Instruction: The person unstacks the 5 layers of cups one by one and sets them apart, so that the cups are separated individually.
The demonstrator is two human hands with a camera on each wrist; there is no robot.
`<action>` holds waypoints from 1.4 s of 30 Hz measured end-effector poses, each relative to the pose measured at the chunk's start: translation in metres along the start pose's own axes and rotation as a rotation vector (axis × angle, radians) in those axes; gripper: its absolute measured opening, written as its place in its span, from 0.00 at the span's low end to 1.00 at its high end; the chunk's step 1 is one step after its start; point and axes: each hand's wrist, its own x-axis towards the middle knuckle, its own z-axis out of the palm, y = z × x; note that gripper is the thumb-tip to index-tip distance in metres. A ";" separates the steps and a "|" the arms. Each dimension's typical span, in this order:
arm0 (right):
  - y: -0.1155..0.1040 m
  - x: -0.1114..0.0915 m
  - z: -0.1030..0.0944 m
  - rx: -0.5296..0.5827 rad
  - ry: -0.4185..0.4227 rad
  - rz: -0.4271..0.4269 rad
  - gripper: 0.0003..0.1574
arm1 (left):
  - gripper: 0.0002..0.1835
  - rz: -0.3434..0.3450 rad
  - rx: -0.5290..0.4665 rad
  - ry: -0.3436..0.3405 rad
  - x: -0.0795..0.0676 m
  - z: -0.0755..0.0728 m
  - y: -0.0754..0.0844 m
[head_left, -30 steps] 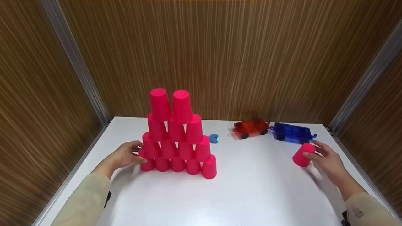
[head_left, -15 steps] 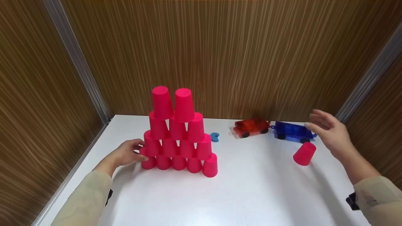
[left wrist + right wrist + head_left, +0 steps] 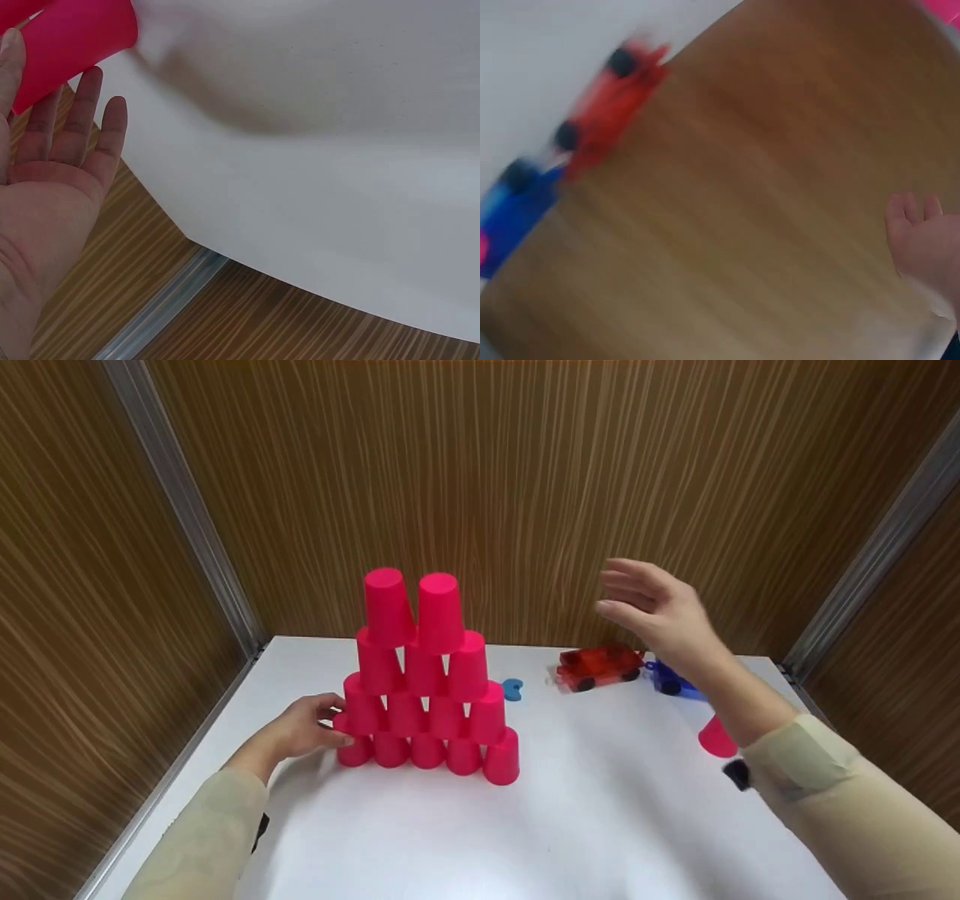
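Pink plastic cups (image 3: 426,664) stand upside down in a four-tier pyramid left of centre, two of them on the top tier. My left hand (image 3: 301,726) holds the leftmost bottom cup (image 3: 354,751) at its side, thumb in front and fingers behind. In the left wrist view, that cup (image 3: 79,45) lies between the thumb and the outstretched fingers. Up in the air over the back right, my right hand (image 3: 664,619) is empty, its fingers loosely bent. One lone pink cup (image 3: 718,739) stands upside down at the right, partly hidden behind the right forearm.
A clear red toy car (image 3: 598,667) sits near the back edge, with a blue toy car (image 3: 671,681) hitched to it, partly covered by the right arm. Beside the pyramid lies a small blue piece (image 3: 512,689). Wood-grain panels (image 3: 525,495) enclose the white table (image 3: 585,810).
My right hand has let go of the lone cup, risen and swung left over the toy cars. The left hand has stayed at the bottom left cup.
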 end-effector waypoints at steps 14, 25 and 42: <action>-0.075 0.039 0.104 0.145 -0.156 -0.165 0.41 | 0.26 -0.019 -0.003 -0.005 -0.002 0.002 0.001; -0.085 0.046 0.134 0.201 -0.207 -0.123 0.39 | 0.26 -0.003 -0.006 -0.017 -0.002 0.002 0.001; -0.078 0.044 0.146 0.211 -0.213 -0.076 0.39 | 0.26 -0.002 -0.017 -0.018 0.001 0.002 0.003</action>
